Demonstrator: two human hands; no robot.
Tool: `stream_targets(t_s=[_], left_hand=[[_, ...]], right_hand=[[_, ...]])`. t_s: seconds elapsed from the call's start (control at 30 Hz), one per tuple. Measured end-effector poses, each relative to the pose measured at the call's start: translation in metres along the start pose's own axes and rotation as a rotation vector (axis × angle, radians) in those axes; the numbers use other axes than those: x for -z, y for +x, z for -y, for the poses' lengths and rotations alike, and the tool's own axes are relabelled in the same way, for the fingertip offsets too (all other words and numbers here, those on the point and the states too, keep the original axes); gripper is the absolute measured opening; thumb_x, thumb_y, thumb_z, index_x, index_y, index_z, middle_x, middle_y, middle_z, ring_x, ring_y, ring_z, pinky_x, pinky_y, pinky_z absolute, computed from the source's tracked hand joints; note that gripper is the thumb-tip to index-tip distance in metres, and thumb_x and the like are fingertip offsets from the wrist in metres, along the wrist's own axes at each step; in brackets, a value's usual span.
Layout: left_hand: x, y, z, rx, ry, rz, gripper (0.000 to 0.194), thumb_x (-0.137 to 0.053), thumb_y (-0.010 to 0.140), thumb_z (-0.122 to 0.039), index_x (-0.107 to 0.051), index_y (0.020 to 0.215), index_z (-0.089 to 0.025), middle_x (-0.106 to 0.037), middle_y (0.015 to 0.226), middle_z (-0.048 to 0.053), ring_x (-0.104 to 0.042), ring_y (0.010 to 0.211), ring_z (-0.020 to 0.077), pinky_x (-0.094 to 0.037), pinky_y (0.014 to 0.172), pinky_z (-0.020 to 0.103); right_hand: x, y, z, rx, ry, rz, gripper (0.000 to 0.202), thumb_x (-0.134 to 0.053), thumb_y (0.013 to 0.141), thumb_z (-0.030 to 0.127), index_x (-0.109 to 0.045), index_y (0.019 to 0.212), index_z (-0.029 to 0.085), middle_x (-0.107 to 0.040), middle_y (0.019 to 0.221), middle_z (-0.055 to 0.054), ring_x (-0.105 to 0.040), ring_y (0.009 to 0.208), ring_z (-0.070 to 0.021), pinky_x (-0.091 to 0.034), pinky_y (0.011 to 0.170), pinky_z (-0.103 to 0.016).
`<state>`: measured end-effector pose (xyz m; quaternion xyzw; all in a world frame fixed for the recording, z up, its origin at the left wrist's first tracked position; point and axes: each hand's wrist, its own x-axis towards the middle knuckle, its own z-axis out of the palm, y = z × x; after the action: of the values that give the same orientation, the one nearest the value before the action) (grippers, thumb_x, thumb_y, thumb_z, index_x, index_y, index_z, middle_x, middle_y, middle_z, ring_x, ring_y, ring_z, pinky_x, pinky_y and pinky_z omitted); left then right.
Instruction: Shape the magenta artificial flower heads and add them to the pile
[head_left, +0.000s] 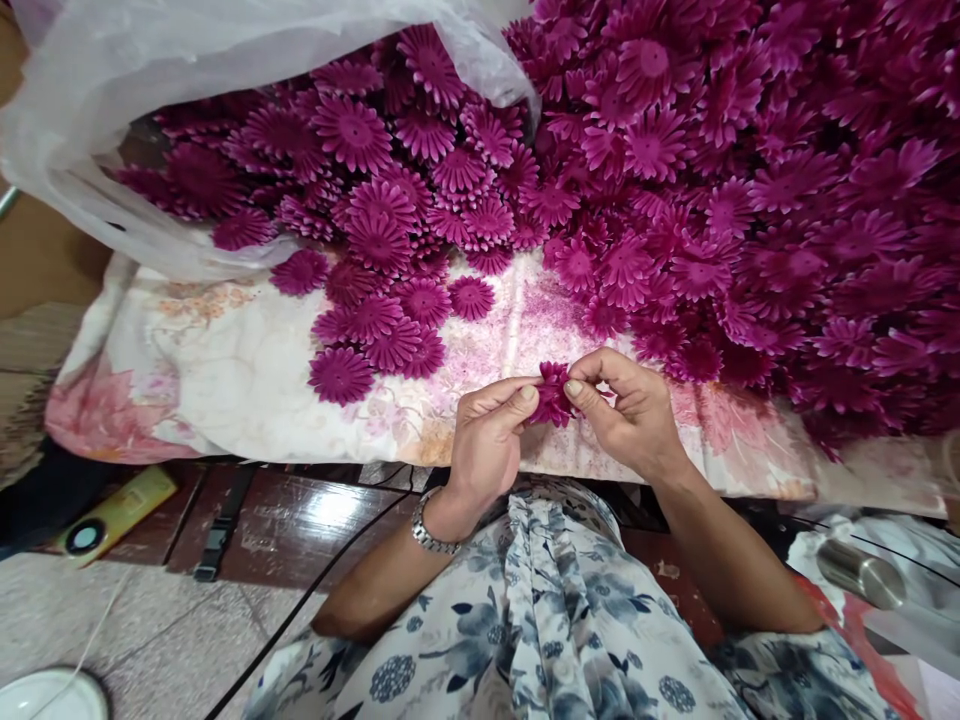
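A small magenta artificial flower (553, 396) is held between my two hands, just above the near edge of the cloth-covered table. My left hand (491, 425), with a metal watch on the wrist, pinches its left side between thumb and fingers. On its right side, my right hand (628, 408) pinches the petals with thumb and forefinger. Left of my hands lies a loose group of flat magenta flower pieces (375, 318). Beyond and to the right rises a large heap of magenta flowers (697, 250).
A translucent plastic bag (67, 150) lies open at the back left, with stacked flower pieces spilling out. The floral cloth (202, 370) covers the table. Below its edge are a yellow object (124, 512), a black strap (221, 530) and, at right, a metal cylinder (861, 574).
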<state>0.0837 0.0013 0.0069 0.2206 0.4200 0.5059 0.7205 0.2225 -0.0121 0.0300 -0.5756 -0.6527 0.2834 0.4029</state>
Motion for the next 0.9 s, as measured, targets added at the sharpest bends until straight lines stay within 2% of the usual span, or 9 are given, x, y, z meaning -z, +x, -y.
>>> stream_targets(t_s=[0.13, 0.23, 0.3, 0.4, 0.47, 0.63, 0.73, 0.8, 0.9], left_hand=[[0.002, 0.002, -0.008, -0.095, -0.010, -0.030, 0.025, -0.079, 0.057, -0.031, -0.061, 0.049, -0.015, -0.049, 0.047, -0.004, -0.045, 0.048, 0.0061, -0.043, 0.053, 0.020], [0.004, 0.003, -0.016, -0.108, -0.059, -0.022, 0.027, -0.079, 0.057, -0.029, -0.057, 0.049, -0.015, -0.049, 0.050, -0.005, -0.050, 0.053, 0.0079, -0.049, 0.060, 0.023], [0.005, 0.003, -0.018, -0.079, -0.078, -0.014, 0.027, -0.079, 0.058, -0.028, -0.057, 0.051, -0.015, -0.051, 0.051, -0.005, -0.053, 0.055, 0.0090, -0.052, 0.064, 0.027], [0.006, 0.003, -0.017, -0.031, -0.088, -0.006, 0.024, -0.077, 0.060, -0.026, -0.057, 0.054, -0.015, -0.051, 0.053, -0.006, -0.054, 0.055, 0.0086, -0.055, 0.069, 0.031], [0.007, 0.003, -0.014, -0.009, -0.088, 0.021, 0.021, -0.075, 0.063, -0.025, -0.058, 0.057, -0.015, -0.054, 0.057, -0.005, -0.056, 0.057, 0.0091, -0.056, 0.072, 0.033], [0.007, 0.002, -0.013, 0.012, -0.073, 0.029, 0.020, -0.075, 0.063, -0.027, -0.059, 0.060, -0.015, -0.057, 0.061, -0.004, -0.057, 0.060, 0.0097, -0.057, 0.072, 0.034], [0.007, 0.001, -0.016, 0.018, -0.080, -0.010, 0.024, -0.077, 0.060, -0.024, -0.055, 0.055, -0.015, -0.050, 0.054, -0.006, -0.054, 0.056, 0.0080, -0.056, 0.074, 0.033], [0.007, 0.000, -0.016, 0.032, -0.089, -0.009, 0.023, -0.076, 0.060, -0.023, -0.055, 0.055, -0.014, -0.050, 0.054, -0.006, -0.054, 0.055, 0.0079, -0.056, 0.073, 0.033], [0.006, 0.001, -0.015, 0.048, -0.095, -0.002, 0.021, -0.077, 0.060, -0.024, -0.058, 0.057, -0.014, -0.056, 0.058, -0.004, -0.055, 0.057, 0.0088, -0.056, 0.071, 0.032]], right_hand=[[0.008, -0.001, -0.001, 0.097, -0.215, -0.152, 0.011, -0.053, 0.081, 0.019, -0.052, 0.070, 0.020, -0.054, 0.062, 0.003, -0.051, 0.057, -0.0105, -0.041, 0.056, -0.024], [0.020, -0.001, -0.008, 0.153, -0.372, -0.192, 0.010, -0.053, 0.082, 0.019, -0.054, 0.072, 0.020, -0.056, 0.063, 0.002, -0.053, 0.057, -0.0114, -0.042, 0.056, -0.025], [0.029, -0.001, -0.016, 0.179, -0.549, -0.228, 0.008, -0.051, 0.083, 0.018, -0.058, 0.081, 0.020, -0.060, 0.071, -0.002, -0.056, 0.065, -0.0147, -0.044, 0.063, -0.028], [0.037, -0.001, -0.022, 0.175, -0.802, -0.283, 0.021, -0.050, 0.084, 0.020, -0.060, 0.102, 0.018, -0.063, 0.084, -0.008, -0.057, 0.080, -0.0213, -0.045, 0.075, -0.035], [0.037, -0.003, -0.020, 0.182, -0.786, -0.242, 0.022, -0.052, 0.085, 0.023, -0.059, 0.105, 0.018, -0.063, 0.085, -0.008, -0.057, 0.080, -0.0208, -0.045, 0.075, -0.034], [0.025, -0.011, -0.014, 0.148, -0.732, -0.019, 0.016, -0.058, 0.082, 0.035, -0.059, 0.081, 0.019, -0.062, 0.075, -0.005, -0.056, 0.073, -0.0185, -0.044, 0.072, -0.031], [0.021, -0.011, -0.018, 0.124, -0.791, 0.056, 0.013, -0.055, 0.084, 0.026, -0.058, 0.073, 0.019, -0.062, 0.070, -0.004, -0.055, 0.069, -0.0181, -0.041, 0.070, -0.031], [0.024, -0.006, -0.020, 0.148, -0.809, -0.004, 0.017, -0.049, 0.086, 0.020, -0.057, 0.071, 0.019, -0.062, 0.070, -0.004, -0.055, 0.069, -0.0171, -0.040, 0.070, -0.030], [0.036, 0.004, -0.023, 0.143, -0.916, -0.172, 0.015, -0.049, 0.087, 0.025, -0.061, 0.081, 0.018, -0.062, 0.076, -0.006, -0.053, 0.072, -0.0181, -0.039, 0.071, -0.031]])
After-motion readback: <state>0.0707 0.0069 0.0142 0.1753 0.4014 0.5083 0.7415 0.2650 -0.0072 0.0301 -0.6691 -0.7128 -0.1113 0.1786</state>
